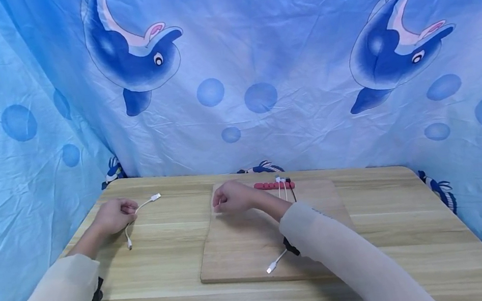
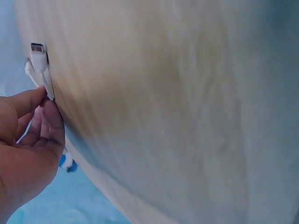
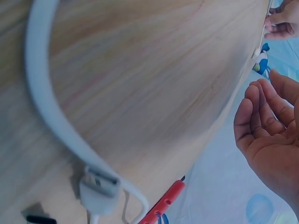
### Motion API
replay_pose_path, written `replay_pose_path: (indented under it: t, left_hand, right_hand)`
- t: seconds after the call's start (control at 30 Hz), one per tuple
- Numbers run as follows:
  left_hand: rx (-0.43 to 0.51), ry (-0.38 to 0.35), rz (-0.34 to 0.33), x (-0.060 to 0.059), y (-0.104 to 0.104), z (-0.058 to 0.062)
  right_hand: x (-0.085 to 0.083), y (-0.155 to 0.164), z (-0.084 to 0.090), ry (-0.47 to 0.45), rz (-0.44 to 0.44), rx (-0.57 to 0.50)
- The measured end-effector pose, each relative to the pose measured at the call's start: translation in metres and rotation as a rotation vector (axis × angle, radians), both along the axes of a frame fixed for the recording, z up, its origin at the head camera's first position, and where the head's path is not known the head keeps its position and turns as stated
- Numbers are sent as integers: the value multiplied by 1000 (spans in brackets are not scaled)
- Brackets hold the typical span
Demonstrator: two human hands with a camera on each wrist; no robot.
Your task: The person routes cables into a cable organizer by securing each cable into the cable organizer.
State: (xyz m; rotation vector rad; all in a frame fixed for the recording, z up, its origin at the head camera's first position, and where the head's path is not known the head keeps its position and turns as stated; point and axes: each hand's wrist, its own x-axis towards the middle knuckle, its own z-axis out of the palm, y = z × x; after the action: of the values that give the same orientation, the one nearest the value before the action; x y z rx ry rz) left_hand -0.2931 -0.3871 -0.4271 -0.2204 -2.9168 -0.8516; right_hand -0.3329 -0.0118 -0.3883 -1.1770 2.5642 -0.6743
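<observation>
My left hand [image 1: 116, 215] is at the left side of the table, pinching a short white USB cable [image 1: 143, 204] between thumb and fingertips. One plug of that cable [image 2: 39, 56] sticks out beyond the fingertips in the left wrist view. Over the far left corner of a wooden board [image 1: 237, 254] is my right hand [image 1: 234, 196], its fingers loosely bent with nothing between them. To its right, a red cable holder strip [image 1: 266, 186] lies along the board's far edge, with white and black cables [image 1: 285, 188] set in it. My right forearm hides part of these cables.
A white plug [image 1: 272, 267] lies near the board's front edge, its cable running under my right sleeve. In the right wrist view a white cable [image 3: 42, 70] curves close to the camera. A blue patterned cloth [image 1: 229, 70] hangs behind the table [image 1: 157, 275].
</observation>
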Motion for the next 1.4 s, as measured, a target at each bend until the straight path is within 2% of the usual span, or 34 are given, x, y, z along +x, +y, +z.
replay_pose_path:
  t: [0.23, 0.5, 0.73, 0.9, 1.13, 1.4]
  left_hand:
    - [-21, -25, -10, 6, 19, 1]
    - [8, -64, -53, 9, 47, 0]
    - [106, -118, -78, 17, 72, 1]
    - [125, -125, -71, 22, 86, 2]
    - [157, -169, -38, 26, 98, 0]
    - [189, -187, -25, 32, 99, 2]
  right_hand:
    - [1, -5, -3, -11, 5, -17]
    - [2, -12, -4, -33, -34, -31]
    - [5, -20, -5, -66, -57, -42]
    - [4, -25, -9, -79, -62, -60]
    - [-1, -35, -15, -149, -117, -115]
    - [-1, -52, -12, -189, -172, -90]
